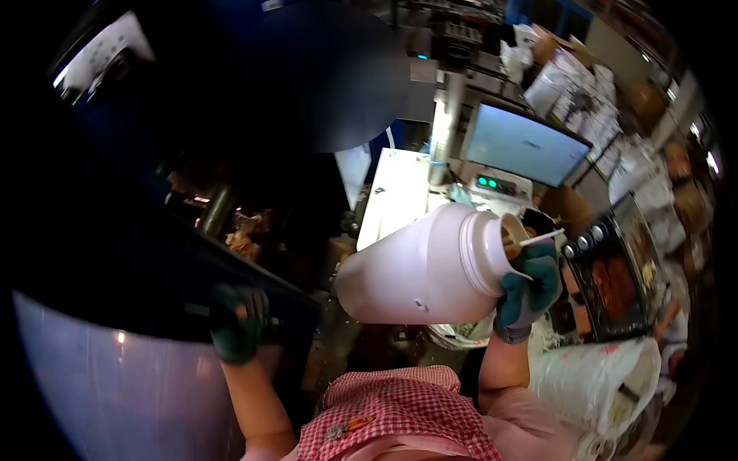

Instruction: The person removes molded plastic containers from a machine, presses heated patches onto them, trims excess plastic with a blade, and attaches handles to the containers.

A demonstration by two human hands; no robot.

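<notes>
My right hand (530, 288), in a green and grey glove, grips the neck rim of a large white plastic bottle (419, 269). The bottle lies nearly sideways in front of my body, its open mouth toward the right. A short white stick-like piece (542, 237) juts out by the mouth; I cannot tell if it belongs to the bottle. My left hand (237, 323), gloved in green too, is closed at the edge of a dark machine panel (284, 296). What its fingers hold is lost in shadow.
Beyond the bottle stand a lit white table (393, 192), a monitor (526, 144) and a device with green digits (500, 184). A black box with dials (615, 269) is at the right, above a wrapped white roll (592, 376). Stacked white sacks (573, 88) fill the back right.
</notes>
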